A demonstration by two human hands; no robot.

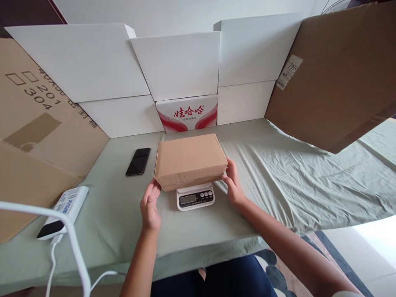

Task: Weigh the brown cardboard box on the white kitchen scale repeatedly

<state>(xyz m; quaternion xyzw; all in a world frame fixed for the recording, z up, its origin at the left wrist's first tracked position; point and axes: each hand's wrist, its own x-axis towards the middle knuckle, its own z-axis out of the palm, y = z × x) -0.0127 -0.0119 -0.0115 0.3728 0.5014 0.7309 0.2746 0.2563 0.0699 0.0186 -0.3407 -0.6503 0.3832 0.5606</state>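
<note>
The box (190, 159) lies between the hands, just forward of them, its long axis running left to right; the left hand (151, 206) has its fingers curled against the near-left lower corner and the right hand (233, 181) holds the near-right end, neither clearly nearer. It is over the scale (196, 201), whose display juts out past the box's near edge, though whether its underside rests there or hangs just above I cannot tell. The phone (138, 161) lies near on the left and the printed carton (188, 113) stands behind, while the cloth (256, 165) offers more room rightward.
</note>
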